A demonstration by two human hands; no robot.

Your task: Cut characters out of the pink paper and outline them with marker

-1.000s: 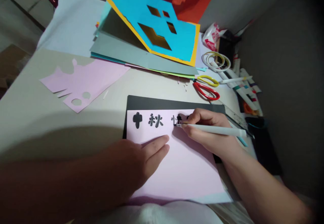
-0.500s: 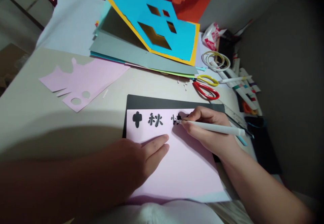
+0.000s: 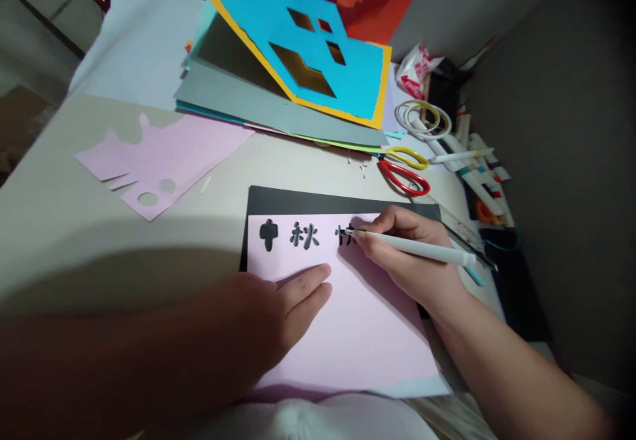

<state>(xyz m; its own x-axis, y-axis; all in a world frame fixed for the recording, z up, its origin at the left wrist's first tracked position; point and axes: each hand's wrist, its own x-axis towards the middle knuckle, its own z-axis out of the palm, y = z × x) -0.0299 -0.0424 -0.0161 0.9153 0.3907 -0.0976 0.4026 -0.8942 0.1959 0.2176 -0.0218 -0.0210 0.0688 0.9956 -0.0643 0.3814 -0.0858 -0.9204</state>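
Right hand (image 3: 407, 254) pinches a slim white marker (image 3: 417, 248), its tip down on smooth pink paper (image 3: 358, 334) by bold black characters! Left hand (image 3: 248, 321) lies flat, fingers extended, pressing that sheet, which overlaps a black board (image 3: 342, 199) near the table (image 3: 59, 228)'s front edge.

Black chars (image 3: 304, 235) "中秋快" on pink paper (image 3: 348, 334), last char hard to read.

Third character (image 3: 346, 236) fuller (more black strokes)

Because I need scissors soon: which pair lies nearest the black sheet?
The red-handled scissors, just below the yellow-handled pair, lie closer to the black sheet.
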